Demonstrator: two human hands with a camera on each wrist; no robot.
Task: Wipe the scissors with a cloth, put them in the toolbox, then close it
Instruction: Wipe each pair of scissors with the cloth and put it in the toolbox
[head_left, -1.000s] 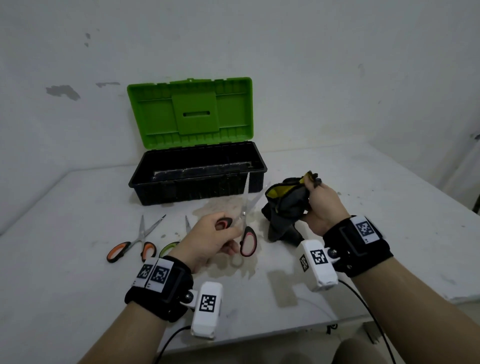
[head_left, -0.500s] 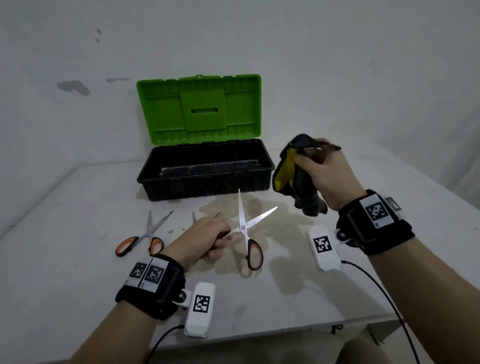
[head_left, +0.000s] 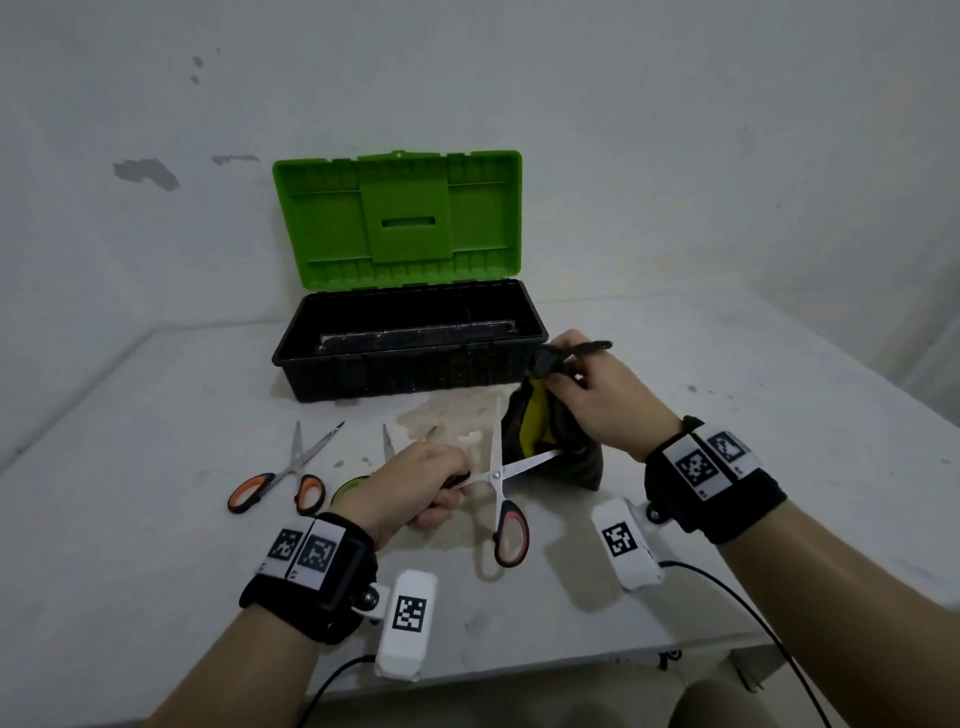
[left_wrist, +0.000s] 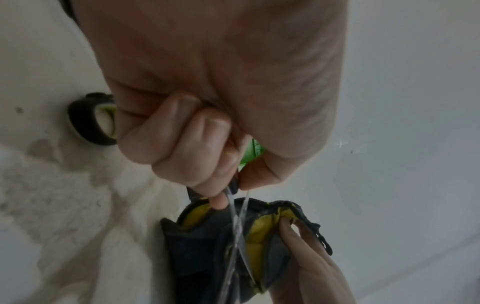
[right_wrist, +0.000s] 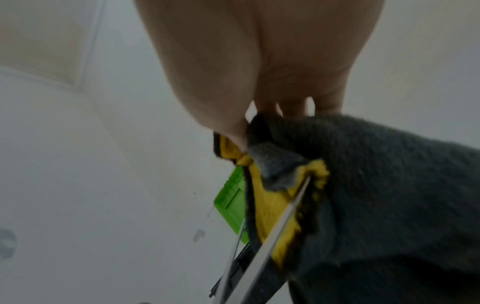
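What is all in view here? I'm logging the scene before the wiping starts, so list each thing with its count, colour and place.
toolbox: one, black body with its green lid raised, at the back of the table.
red-handled scissors: one pair, blades spread, held above the table, one blade tip at the cloth.
cloth: one, dark grey with yellow side, right of the scissors.
orange-handled scissors: one pair, lying on the table at the left.
green-handled scissors: one pair, mostly hidden behind the left hand.
table: one, white, stained in front of the toolbox.
left hand: grips one handle of the red-handled scissors.
right hand: holds the cloth.
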